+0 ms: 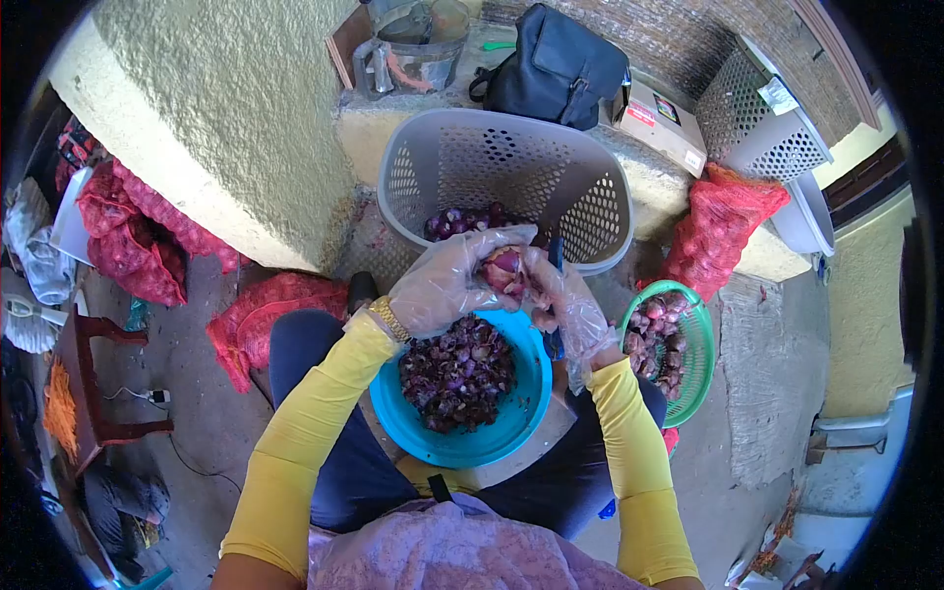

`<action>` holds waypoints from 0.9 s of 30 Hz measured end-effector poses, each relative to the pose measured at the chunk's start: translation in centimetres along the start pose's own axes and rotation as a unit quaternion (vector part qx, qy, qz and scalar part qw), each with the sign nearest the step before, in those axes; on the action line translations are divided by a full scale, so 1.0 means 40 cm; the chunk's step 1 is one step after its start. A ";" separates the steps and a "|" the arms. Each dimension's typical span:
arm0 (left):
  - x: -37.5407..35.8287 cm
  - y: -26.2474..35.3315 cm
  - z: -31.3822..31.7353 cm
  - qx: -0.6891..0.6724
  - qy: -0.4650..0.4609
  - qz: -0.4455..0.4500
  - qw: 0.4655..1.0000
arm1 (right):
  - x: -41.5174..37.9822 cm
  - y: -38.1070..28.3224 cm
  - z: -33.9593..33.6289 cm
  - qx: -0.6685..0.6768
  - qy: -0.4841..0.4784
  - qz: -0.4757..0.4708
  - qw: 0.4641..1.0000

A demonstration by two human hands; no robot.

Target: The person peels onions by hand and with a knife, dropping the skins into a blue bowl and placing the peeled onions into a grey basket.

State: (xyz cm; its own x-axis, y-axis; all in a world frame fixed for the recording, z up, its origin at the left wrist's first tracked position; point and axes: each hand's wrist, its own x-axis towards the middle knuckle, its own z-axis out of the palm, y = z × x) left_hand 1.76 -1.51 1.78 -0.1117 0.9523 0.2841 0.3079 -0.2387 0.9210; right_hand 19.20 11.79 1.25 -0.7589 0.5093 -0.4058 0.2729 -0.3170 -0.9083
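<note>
My left hand (442,280), in a clear plastic glove, is closed around a red onion (503,269) in front of me. My right hand (572,303), gloved the same way, meets it from the other side, its thumb and fingers close against the onion. A slim dark-blue tool (556,254), possibly a knife, sticks up from the right hand; its blade cannot be made out. Below the hands, a blue basin (536,393) between my legs holds a heap of dark purple onion skins (457,379). Just beyond them, a grey perforated basket (408,187) has some purple onions (467,220) in its bottom.
At my right stands a green basket (703,344) of onions. Red mesh sacks (275,310) lie at the left, and another mesh sack (723,231) stands at the right. A black backpack (551,74), a carton (664,123) and a bucket (423,49) rest on the ledge ahead.
</note>
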 end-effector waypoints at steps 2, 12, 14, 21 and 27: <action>0.000 0.001 -0.002 0.005 -0.033 -0.057 0.998 | 0.004 0.004 0.004 -0.009 -0.003 0.009 1.000; -0.004 -0.016 0.013 0.012 0.064 -0.052 0.996 | 0.002 0.022 0.030 -0.051 0.063 -0.178 0.981; -0.005 -0.017 0.011 0.032 0.057 -0.043 0.997 | 0.007 0.024 0.021 -0.076 0.071 -0.175 0.979; 0.003 -0.060 -0.008 0.021 0.054 -0.042 0.997 | -0.018 -0.013 -0.017 -0.059 -0.033 -0.054 0.996; 0.006 -0.064 -0.014 -0.260 0.152 -0.109 0.947 | -0.034 -0.015 -0.009 -0.082 -0.097 -0.064 0.990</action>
State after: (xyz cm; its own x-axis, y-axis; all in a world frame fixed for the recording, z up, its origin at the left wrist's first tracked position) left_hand 0.40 -0.77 -0.36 -0.4110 0.9095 0.0627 -0.2513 -0.1791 0.9512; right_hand 20.28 11.59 2.31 -0.8884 0.3682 -0.2743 0.2477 -0.1187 -0.9615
